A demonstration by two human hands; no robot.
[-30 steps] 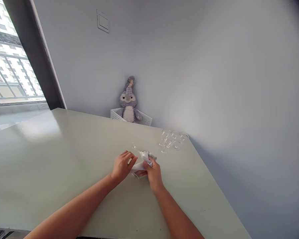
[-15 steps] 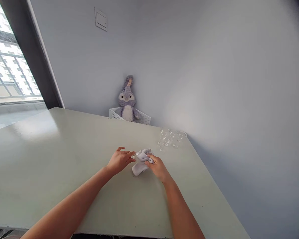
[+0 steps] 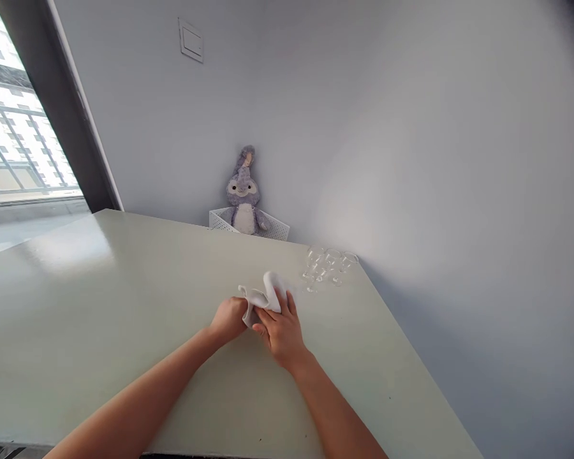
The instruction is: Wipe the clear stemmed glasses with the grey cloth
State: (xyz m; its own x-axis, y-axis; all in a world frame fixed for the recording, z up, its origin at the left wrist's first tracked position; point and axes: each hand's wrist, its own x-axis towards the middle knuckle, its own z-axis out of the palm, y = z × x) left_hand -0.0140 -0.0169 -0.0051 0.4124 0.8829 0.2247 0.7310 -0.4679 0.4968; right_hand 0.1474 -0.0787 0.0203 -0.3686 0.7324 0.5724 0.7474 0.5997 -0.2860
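Observation:
A white cloth (image 3: 272, 294) is bunched up above the pale tabletop, with one fold standing upright. My left hand (image 3: 230, 319) is closed in a fist at the cloth's left edge; whatever its fingers wrap round is hidden. Against the near right side of the cloth lies my right hand (image 3: 282, 331), its fingers stretched and apart and its thumb away from the fabric. Beyond the hands, several small clear stemmed glasses (image 3: 333, 258) stand grouped by the far right corner of the table.
The pale table (image 3: 172, 274) has its right edge next to a grey wall. Behind its far edge, a purple plush toy (image 3: 243, 197) sits in a white perforated basket (image 3: 278, 228). A light switch (image 3: 191, 40) is on the wall, and a window (image 3: 22, 127) is at left.
The cloth has been turned and bunched upward. My right hand has gone from pinching it to spread fingers against it. My left hand has closed into a fist, hiding the small shiny thing at its fingertips.

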